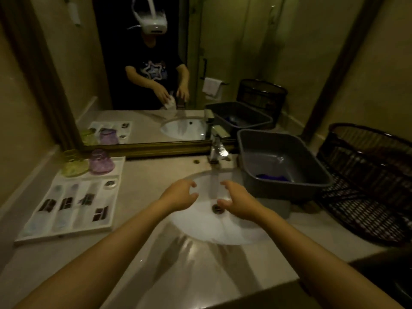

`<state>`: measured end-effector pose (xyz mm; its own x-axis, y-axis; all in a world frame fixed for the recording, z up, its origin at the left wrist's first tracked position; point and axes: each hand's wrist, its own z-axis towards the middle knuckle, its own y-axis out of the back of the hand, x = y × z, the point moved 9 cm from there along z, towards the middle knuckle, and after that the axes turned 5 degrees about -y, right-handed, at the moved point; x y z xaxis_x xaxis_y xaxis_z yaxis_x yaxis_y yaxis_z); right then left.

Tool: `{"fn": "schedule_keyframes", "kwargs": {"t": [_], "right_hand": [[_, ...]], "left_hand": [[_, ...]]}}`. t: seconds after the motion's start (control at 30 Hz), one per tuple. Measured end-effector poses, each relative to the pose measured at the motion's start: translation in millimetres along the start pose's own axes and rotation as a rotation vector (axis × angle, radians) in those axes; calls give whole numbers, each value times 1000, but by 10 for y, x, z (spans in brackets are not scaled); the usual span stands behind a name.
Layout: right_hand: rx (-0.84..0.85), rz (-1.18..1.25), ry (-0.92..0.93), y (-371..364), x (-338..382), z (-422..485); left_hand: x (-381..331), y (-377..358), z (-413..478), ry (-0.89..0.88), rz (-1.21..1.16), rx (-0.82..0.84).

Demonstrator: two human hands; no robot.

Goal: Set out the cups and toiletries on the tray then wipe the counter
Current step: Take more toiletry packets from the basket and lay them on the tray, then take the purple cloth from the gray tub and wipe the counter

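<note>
Your left hand (180,194) and right hand (237,202) hover spread and empty over the sink (200,228), with the tray (66,233) at 9 o'clock on the table (138,175).

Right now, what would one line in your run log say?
hands: left hand and right hand empty, fingers spread over sink | tap: running | tray: cups, toiletries set | counter wipe: not yet
</note>
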<state>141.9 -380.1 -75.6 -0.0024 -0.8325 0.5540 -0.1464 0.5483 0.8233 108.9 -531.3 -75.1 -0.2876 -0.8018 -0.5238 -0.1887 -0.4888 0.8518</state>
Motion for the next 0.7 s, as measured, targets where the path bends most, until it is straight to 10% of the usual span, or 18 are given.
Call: {"fn": "schedule_keyframes", "kwargs": {"t": [0.7], "right_hand": [[-305, 50, -146, 1994, -2392, 751]], "left_hand": [[-2188, -1237, 2265, -237, -166, 44]]}}
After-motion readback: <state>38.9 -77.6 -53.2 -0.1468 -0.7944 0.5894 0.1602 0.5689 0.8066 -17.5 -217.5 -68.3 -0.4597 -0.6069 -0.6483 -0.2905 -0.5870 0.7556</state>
